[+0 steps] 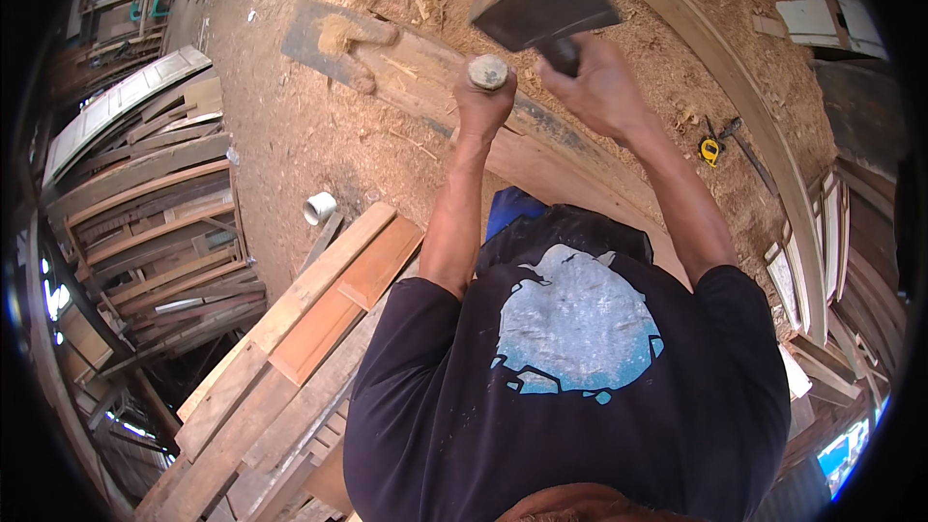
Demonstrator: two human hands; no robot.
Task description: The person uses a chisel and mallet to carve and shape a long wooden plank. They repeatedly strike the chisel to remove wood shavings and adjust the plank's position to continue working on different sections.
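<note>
My left hand (pixel 483 114) is closed round an upright chisel; the pale, worn round end of its handle (pixel 488 72) points up, and its blade is hidden below the fist. My right hand (pixel 601 92) grips the short handle of a dark, blocky mallet (pixel 546 5), slightly blurred. The mallet's head is raised just beyond and to the right of the chisel's end, apart from it. Beneath both hands runs a long wooden plank (pixel 425 77), dusted with shavings. What the blade touches cannot be seen.
Sawdust (pixel 261 106) covers the ground. A yellow tape measure (pixel 710 151) lies at right, inside a long curved-looking beam (pixel 715 43). Boards (pixel 333 275) are stacked at lower left, near a white cup-like pipe piece (pixel 319 208). More timber (pixel 159 203) is piled at far left.
</note>
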